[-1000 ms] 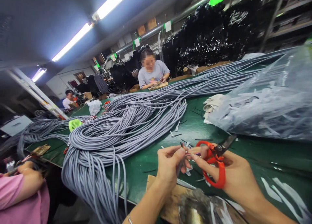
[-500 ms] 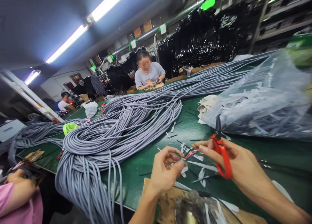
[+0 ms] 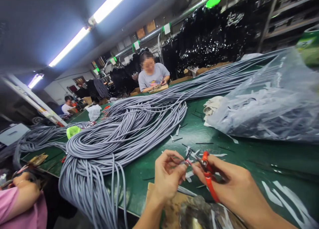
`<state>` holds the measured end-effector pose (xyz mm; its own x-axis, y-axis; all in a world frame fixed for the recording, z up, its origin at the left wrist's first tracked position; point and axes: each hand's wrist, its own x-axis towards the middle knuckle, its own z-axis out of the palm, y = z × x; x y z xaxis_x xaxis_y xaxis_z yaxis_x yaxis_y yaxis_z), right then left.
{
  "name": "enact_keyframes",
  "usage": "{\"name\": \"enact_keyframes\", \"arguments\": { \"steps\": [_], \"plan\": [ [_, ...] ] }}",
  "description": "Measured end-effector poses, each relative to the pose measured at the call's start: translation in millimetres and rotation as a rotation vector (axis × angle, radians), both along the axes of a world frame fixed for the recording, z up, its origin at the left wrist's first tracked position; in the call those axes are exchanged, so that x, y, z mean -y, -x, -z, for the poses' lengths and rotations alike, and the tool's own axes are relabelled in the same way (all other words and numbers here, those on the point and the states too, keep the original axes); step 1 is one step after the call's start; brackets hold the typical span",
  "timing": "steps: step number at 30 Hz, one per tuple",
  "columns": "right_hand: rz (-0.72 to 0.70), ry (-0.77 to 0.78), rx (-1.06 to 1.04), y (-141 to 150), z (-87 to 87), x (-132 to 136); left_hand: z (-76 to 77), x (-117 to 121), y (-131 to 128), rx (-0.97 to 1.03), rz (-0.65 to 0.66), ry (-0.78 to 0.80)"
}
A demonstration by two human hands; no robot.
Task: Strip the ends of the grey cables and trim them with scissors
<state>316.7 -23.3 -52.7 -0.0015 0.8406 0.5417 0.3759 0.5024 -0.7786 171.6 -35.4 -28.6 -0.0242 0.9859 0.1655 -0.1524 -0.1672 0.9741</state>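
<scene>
Two bare hands work close together over a green surface (image 3: 165, 147), my left grip (image 3: 167, 177) pinched on thin wires (image 3: 188, 162), one of them red, my right grip (image 3: 230, 181) closed around red-handled snips (image 3: 210, 180), their blades angled toward the wires. I cannot tell whether my right fingertips touch the wires. Dark and white scraps (image 3: 177, 130) lie scattered beyond my fingers, and a worn board (image 3: 171, 205) sits below them near the edge. Gray cables (image 3: 119, 132) loop across the surface to my left, spilling over its edge, beside a lime-green plastic item (image 3: 73, 132). At right, a clear bag (image 3: 269, 117) of pale scraps rests against a crumpled cloth (image 3: 210, 110), while a person in a gray shirt (image 3: 154, 77) bends over small pieces across the surface
</scene>
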Motion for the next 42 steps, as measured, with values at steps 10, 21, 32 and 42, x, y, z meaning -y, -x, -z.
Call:
{"name": "enact_keyframes", "arguments": {
  "steps": [10,21,32,42],
  "plan": [
    [-0.157,-0.24,0.276,-9.4,-4.8,-8.1,7.3,8.0,8.0,-0.431,-0.312,-0.554],
    [-0.072,-0.404,0.557,-8.1,4.8,-1.4,3.2,9.2,-0.7,-0.558,-0.461,-0.59],
    [-0.135,-0.355,0.449,-6.7,5.3,-3.5,7.3,4.2,-1.3,-0.399,-0.448,-0.198],
    [0.076,0.077,0.243,-17.0,-25.1,-14.6,3.9,-0.6,-1.7,-0.213,-0.347,-0.072]
  ]
}}
